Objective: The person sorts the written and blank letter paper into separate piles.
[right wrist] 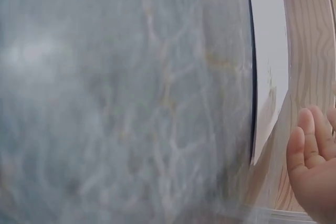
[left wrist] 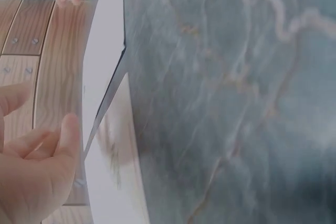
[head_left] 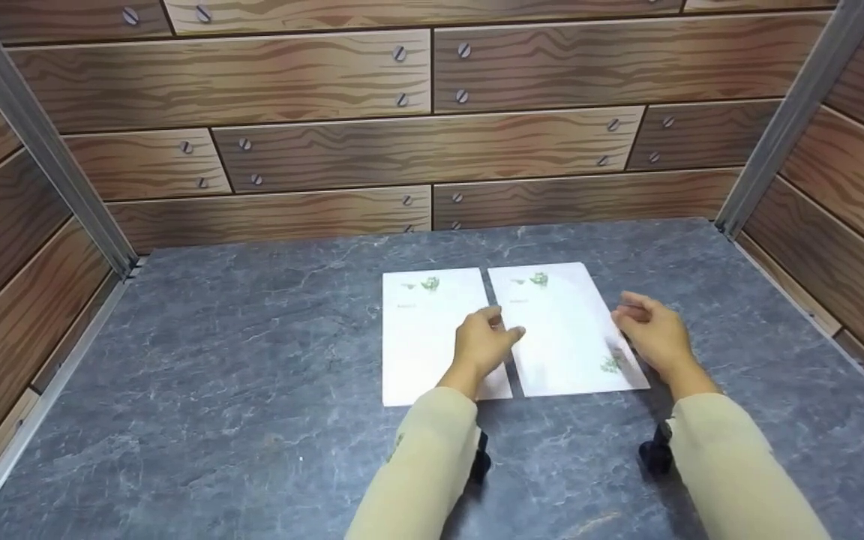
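Two white sheets with small green prints lie side by side on the table, a narrow dark gap between them. My left hand (head_left: pixel 483 343) is over the gap, overlapping the right edge of the left sheet (head_left: pixel 421 352) in the head view, thumb pointing toward the right sheet (head_left: pixel 559 337). Beside the right sheet's outer edge hovers my right hand (head_left: pixel 657 336), fingers loosely bent. Neither hand holds anything. In the left wrist view the left hand (left wrist: pixel 39 171) shows thumb and fingers apart. The right wrist view has the right hand (right wrist: pixel 317 169) near a sheet (right wrist: pixel 269 51).
The table (head_left: pixel 214 390) has a dark grey marbled top. Wood-patterned panels (head_left: pixel 327 75) stand behind it and on both sides, with metal posts (head_left: pixel 792 112) at the back corners. Dark wrist devices (head_left: pixel 655 454) sit under the light sleeves (head_left: pixel 732 457).
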A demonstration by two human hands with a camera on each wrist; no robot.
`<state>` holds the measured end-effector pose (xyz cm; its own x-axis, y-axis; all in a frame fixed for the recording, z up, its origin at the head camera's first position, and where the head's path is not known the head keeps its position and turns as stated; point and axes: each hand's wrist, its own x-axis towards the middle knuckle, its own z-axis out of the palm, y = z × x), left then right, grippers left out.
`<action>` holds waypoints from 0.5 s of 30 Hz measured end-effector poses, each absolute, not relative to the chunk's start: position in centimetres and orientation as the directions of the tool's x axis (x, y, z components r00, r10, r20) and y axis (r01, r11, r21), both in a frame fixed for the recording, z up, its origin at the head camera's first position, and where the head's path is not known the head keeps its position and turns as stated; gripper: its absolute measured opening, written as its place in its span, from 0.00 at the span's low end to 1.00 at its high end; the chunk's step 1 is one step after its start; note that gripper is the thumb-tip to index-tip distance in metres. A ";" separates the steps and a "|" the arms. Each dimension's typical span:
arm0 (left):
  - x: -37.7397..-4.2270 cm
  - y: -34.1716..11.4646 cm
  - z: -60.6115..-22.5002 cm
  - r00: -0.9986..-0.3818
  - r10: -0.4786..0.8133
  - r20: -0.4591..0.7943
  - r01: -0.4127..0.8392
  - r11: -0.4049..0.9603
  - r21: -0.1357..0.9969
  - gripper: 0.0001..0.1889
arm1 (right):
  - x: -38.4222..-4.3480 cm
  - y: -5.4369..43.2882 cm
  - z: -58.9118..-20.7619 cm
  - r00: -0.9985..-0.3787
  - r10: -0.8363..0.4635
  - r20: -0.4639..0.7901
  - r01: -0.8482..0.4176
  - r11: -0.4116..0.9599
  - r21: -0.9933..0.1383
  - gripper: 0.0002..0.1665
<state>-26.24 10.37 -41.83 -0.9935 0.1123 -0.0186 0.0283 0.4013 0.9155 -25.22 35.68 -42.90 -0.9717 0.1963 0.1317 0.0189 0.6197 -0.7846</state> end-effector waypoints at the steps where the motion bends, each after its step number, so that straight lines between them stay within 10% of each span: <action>1: -26.3 10.1 -41.8 -0.994 0.109 -0.005 0.038 0.389 0.920 0.28 | -25.3 35.6 -42.9 -0.969 0.200 0.148 0.007 0.617 -0.787 0.32; 15: -27.4 6.6 -41.5 -0.993 0.061 0.096 0.111 0.324 0.940 0.35 | -25.9 33.3 -42.3 -0.958 0.201 0.204 -0.067 0.535 -0.842 0.45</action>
